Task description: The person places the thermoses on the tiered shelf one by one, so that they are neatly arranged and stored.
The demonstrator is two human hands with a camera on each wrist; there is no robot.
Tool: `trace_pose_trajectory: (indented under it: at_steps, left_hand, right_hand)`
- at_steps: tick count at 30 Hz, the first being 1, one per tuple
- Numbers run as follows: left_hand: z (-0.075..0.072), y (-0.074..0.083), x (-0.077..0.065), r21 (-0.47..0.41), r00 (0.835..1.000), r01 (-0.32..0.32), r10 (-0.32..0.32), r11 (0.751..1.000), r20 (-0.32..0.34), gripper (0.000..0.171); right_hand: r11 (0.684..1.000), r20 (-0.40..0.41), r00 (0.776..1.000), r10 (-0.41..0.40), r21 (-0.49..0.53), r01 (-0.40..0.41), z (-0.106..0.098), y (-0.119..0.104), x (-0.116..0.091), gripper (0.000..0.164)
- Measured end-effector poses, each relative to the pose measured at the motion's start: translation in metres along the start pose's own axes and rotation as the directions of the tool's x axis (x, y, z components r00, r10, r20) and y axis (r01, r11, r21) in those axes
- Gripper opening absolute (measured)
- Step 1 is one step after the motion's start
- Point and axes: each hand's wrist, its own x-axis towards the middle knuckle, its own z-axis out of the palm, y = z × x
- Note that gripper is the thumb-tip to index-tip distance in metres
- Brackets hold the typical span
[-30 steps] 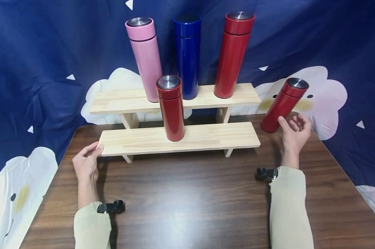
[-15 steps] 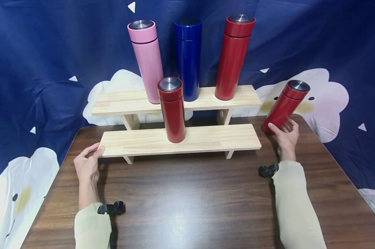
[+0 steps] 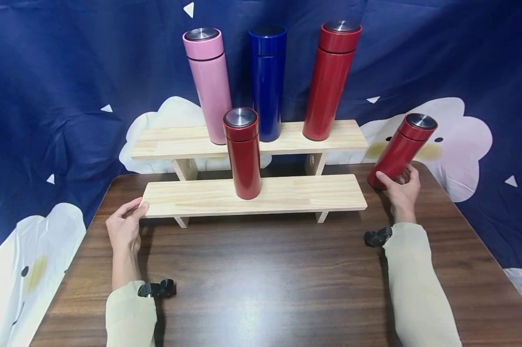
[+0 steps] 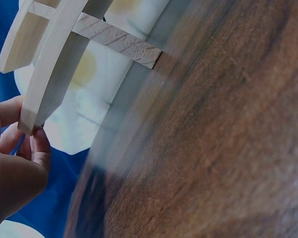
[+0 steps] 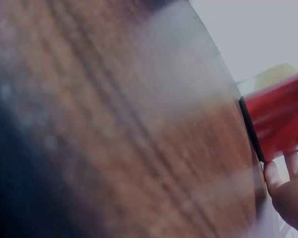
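With thumb and fingers, my left hand [image 3: 125, 227] pinches the left end of the lower board of a two-tier wooden shelf [image 3: 191, 195]. The left wrist view shows fingertips above and below the board's end [image 4: 32, 116]. At the right, my right hand [image 3: 405, 195] grips a red thermos [image 3: 401, 152] with a silver lid low on its body, thumb on one side and fingers on the other. Its base is at the table, and in the right wrist view its dark bottom edge [image 5: 252, 130] faces the wood. Another red thermos [image 3: 245, 166] stands on the lower board.
On the upper board [image 3: 165, 142] stand a pink thermos [image 3: 210, 91], a blue thermos [image 3: 268, 91] and a taller red thermos [image 3: 332, 86]. Behind the brown table [image 3: 261, 270] hangs a blue cloth [image 3: 61, 58] with white cartoon shapes.
My right hand has moved left onto the right-hand red thermos and now holds it. My left hand stays on the shelf end. The head view has shifted slightly.
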Motion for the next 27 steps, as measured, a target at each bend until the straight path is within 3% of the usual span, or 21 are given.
trace_pose_trajectory:
  at_steps: [6, 13, 27]
  left_hand:
    - [0.0, 0.001, 0.0, 0.015, 1.0, 0.004, -0.004, 1.0, -0.007, 0.024]
    - [0.0, 0.001, -0.002, 0.01, 1.0, 0.003, -0.003, 1.0, -0.004, 0.023]
    - [-0.001, 0.0, -0.001, 0.029, 1.0, -0.002, 0.002, 1.0, 0.004, 0.026]
  right_hand:
    - [1.0, 0.023, 1.0, -0.007, -0.016, 0.008, -0.001, -0.001, 0.001, 0.078]
    - [0.996, 0.032, 0.999, 0.043, -0.077, -0.04, -0.005, -0.004, 0.001, 0.078]
    - [0.997, -0.01, 1.0, 0.01, 0.08, -0.009, -0.012, -0.006, -0.004, 0.073]
